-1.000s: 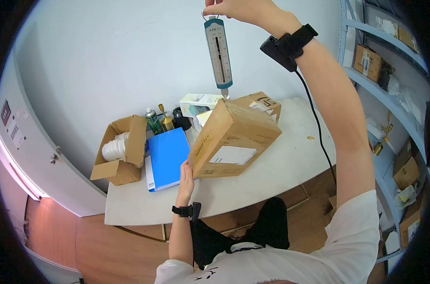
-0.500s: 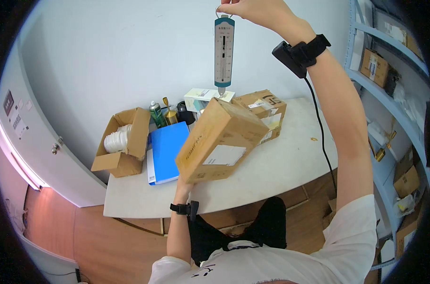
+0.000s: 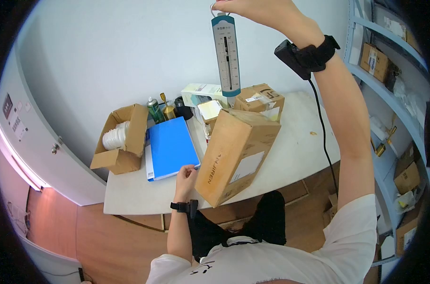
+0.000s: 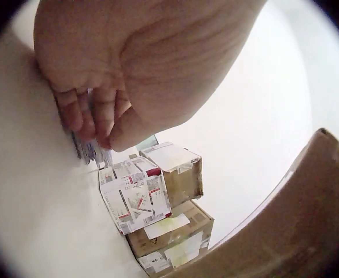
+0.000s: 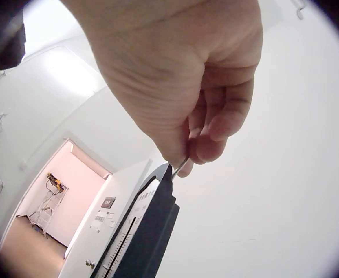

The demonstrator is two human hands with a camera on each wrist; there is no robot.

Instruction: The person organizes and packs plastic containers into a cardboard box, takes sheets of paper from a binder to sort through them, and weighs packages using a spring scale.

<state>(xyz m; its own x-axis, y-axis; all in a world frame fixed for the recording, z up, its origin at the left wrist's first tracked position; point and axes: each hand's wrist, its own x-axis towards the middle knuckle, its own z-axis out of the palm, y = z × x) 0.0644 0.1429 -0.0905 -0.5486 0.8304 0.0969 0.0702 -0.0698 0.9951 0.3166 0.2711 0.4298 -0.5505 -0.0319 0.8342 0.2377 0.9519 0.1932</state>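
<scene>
High up, my right hand [image 3: 267, 12] pinches the metal ring of a spring scale [image 3: 226, 54] with a white face and teal ends. In the right wrist view, the thumb and fingertips [image 5: 207, 147] close on that ring. Below the scale hangs a taped cardboard box [image 3: 234, 158], tilted, its top corner right at the scale's lower end. My left hand [image 3: 186, 182] is beside the box's left side, over the near edge of a blue binder [image 3: 172, 146]. Its fingers are loosely curled with nothing held; the left wrist view shows them close to the binder's papers.
An open carton [image 3: 138, 128] with a white roll [image 3: 115, 136] sits at the table's left. Behind the binder are a green can [image 3: 154, 111] and a brass-coloured object [image 3: 168, 111]. Another carton [image 3: 260, 98] is at the back; metal shelving [image 3: 366, 75] is on the right.
My left hand supported the box's lower end earlier; now it has let go and moved beside it. The box has swung to a steeper hang, and its lower end has dropped. The right hand still holds the scale.
</scene>
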